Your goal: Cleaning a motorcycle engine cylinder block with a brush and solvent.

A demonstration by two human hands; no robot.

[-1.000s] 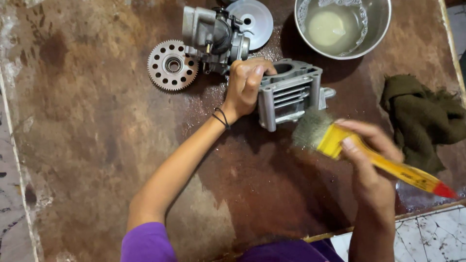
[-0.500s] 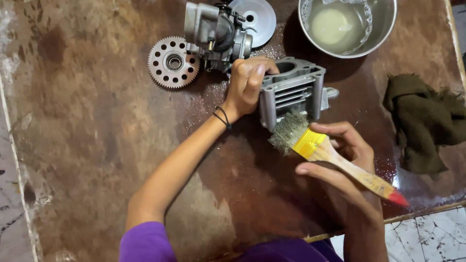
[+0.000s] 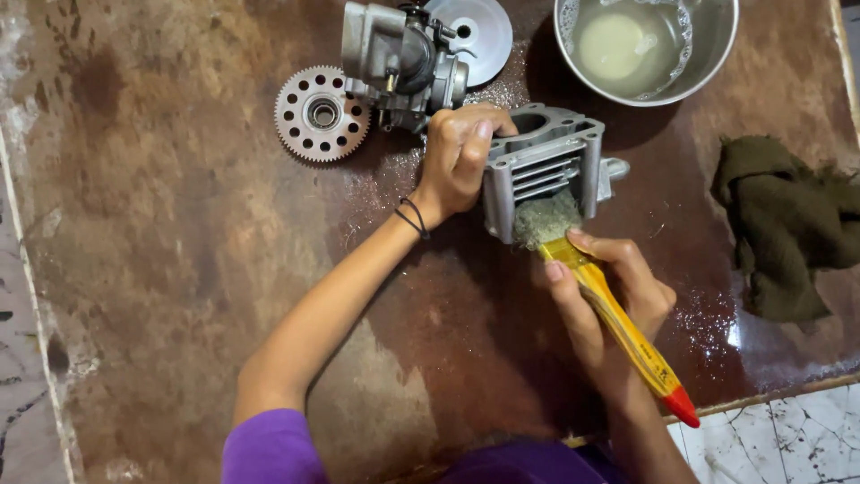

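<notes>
My left hand grips the left end of a grey finned engine cylinder block lying on the brown tabletop. My right hand holds a paintbrush with a yellow handle and a red tip. Its grey bristles press against the fins on the near side of the block. A black band sits on my left wrist.
A toothed metal gear and a grey carburettor-like part lie at the back, with a round metal disc behind them. A steel bowl of cloudy liquid stands at the back right. An olive rag lies at the right.
My right hand has swung the brush leftward and in, from beside the block's right end to its near face, where the bristles now touch the fins. My left hand has stayed on the block.
</notes>
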